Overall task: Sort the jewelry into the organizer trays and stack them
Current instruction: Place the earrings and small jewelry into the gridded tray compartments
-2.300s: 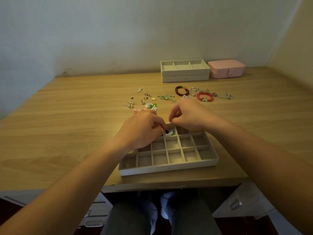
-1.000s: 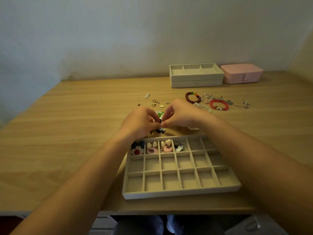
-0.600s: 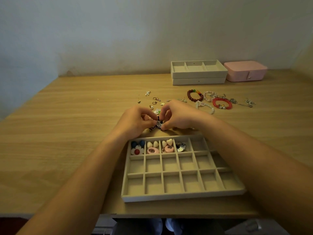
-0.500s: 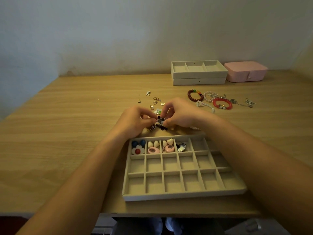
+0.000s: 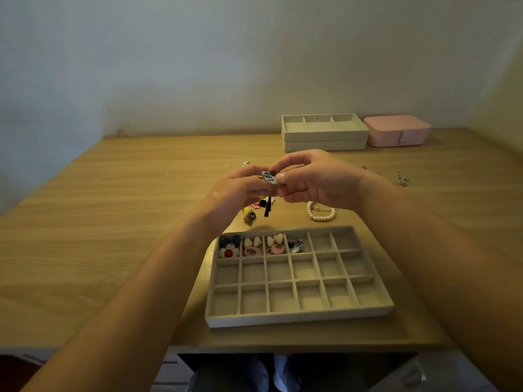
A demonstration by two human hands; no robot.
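Note:
A beige organizer tray point(image 5: 297, 314) with many small compartments lies at the desk's near edge. Its back row holds a flower piece point(image 5: 228, 251), heart-shaped pieces point(image 5: 252, 242), pink rings point(image 5: 276, 249) and a silver piece point(image 5: 295, 246). Above the desk, beyond the tray, my left hand point(image 5: 239, 190) and my right hand point(image 5: 314, 181) together pinch a small black-and-white patterned earring point(image 5: 268, 177) with a dark tassel hanging below it. A pearl bracelet point(image 5: 322, 215) lies under my right hand, and small charms point(image 5: 250, 215) lie under my left.
Two stacked beige trays point(image 5: 325, 135) stand at the back of the desk, with a pink jewelry box point(image 5: 397, 134) to their right. A silver chain piece point(image 5: 402, 179) lies at right. My hands hide much of the loose jewelry. The wall closes the back.
Both hands have lifted from the desk surface with the patterned earring, holding it higher above the loose jewelry. The tray's contents are unchanged.

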